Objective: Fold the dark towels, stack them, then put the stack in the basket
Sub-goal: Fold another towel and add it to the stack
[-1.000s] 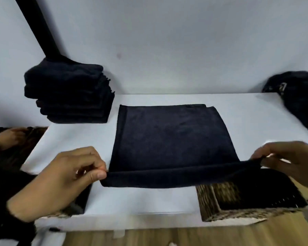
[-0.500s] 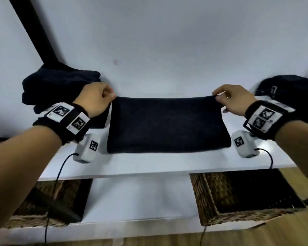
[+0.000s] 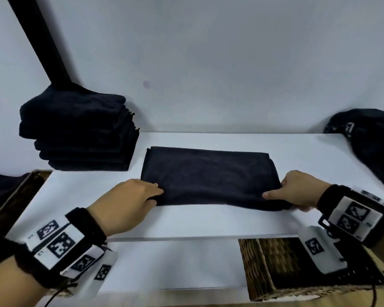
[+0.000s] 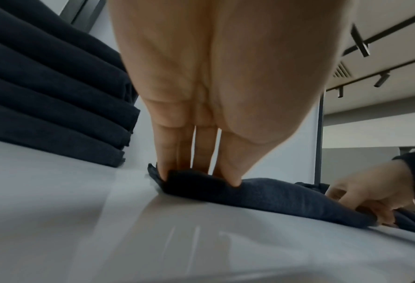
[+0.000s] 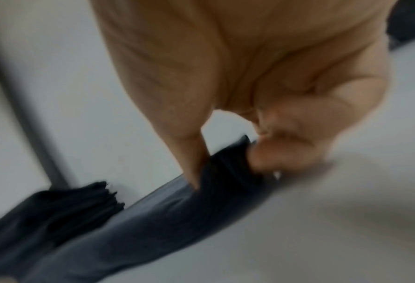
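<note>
A dark towel point(image 3: 208, 176) lies folded in half on the white table point(image 3: 208, 224), its fold toward me. My left hand point(image 3: 156, 195) pinches the near left corner, fingers on top and thumb at the edge; the left wrist view shows the fingertips point(image 4: 167, 172) dug into the towel point(image 4: 274, 195). My right hand point(image 3: 273, 193) grips the near right corner, and in the blurred right wrist view its curled fingers point(image 5: 274, 153) wrap the towel's point(image 5: 153, 220) edge. A stack of folded dark towels point(image 3: 75, 134) stands at the back left. A wicker basket point(image 3: 259, 271) sits below the table's front right.
A heap of unfolded dark towels point(image 3: 372, 147) lies at the table's right end. A second wicker basket point(image 3: 16, 196) holding dark cloth is at the left, below table level. A black pole point(image 3: 42, 41) slants up behind the stack. A white wall closes the back.
Both hands carried the near edge over to the far edge, halving the towel. They then came back to the near fold and now grip its two corners.
</note>
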Demonstrator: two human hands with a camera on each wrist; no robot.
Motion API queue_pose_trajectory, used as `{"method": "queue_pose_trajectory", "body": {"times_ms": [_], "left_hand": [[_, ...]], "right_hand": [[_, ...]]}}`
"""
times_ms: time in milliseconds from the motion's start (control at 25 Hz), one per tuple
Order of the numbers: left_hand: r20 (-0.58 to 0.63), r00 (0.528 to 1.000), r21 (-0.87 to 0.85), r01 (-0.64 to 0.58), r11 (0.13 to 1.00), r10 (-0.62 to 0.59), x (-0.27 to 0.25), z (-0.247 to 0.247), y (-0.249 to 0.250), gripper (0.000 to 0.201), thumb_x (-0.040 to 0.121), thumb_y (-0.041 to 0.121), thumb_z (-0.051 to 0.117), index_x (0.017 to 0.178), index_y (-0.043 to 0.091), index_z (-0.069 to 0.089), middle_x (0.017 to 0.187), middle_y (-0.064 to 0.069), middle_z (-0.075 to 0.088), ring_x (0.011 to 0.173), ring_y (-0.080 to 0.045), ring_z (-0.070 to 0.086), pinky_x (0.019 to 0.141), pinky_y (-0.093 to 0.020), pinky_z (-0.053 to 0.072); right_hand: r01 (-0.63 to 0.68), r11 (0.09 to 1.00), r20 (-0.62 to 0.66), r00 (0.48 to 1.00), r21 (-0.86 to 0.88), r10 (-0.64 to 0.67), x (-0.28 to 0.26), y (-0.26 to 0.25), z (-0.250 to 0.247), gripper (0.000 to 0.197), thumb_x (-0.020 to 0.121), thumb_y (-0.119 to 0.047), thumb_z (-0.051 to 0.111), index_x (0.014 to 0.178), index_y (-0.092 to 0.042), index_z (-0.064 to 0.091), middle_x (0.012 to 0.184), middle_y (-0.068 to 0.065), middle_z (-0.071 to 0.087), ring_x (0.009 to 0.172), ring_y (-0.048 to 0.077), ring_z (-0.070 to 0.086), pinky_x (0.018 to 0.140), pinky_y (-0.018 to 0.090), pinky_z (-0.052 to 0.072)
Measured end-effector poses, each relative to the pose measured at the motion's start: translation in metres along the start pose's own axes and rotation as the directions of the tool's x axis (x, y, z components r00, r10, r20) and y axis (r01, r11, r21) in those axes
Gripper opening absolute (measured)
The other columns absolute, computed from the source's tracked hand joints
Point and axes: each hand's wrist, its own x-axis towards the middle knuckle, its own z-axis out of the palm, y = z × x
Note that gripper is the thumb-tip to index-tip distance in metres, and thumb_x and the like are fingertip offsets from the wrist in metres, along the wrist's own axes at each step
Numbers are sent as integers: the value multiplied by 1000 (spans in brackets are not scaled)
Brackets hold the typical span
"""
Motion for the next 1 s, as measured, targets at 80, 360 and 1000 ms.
{"method": "queue_pose_trajectory", "body": {"times_ms": [80,360,1000], "left_hand": [[35,999,-40,29,999,-28,-11,0,0,35,99,31,42,132,27,54,135,10,57,124,-12,54,101,-29,42],[67,995,180,66,981,-79,-9,-7,2,29,98,41,28,99,23,51,108,13,53,107,-7,45,102,-39,35],[-407,862,-741,-118,661,-301,-7,-5,74,12,91,20,56,78,22,58,65,11,59,63,-6,55,63,-20,43]], "right_hand": [[-22,990,29,999,140,18,0,-1,0,37,74,-31,80,68,-2,56,50,9,54,36,18,44,39,20,33],[-28,720,92,995,693,-49,-39,-17,10,24,80,-6,71,103,-1,64,86,9,68,76,20,64,54,26,54],[586,621,-319,808,520,-496,-74,-63,34,65,61,-32,88,118,-27,57,116,-6,64,105,11,63,91,32,52]]}}
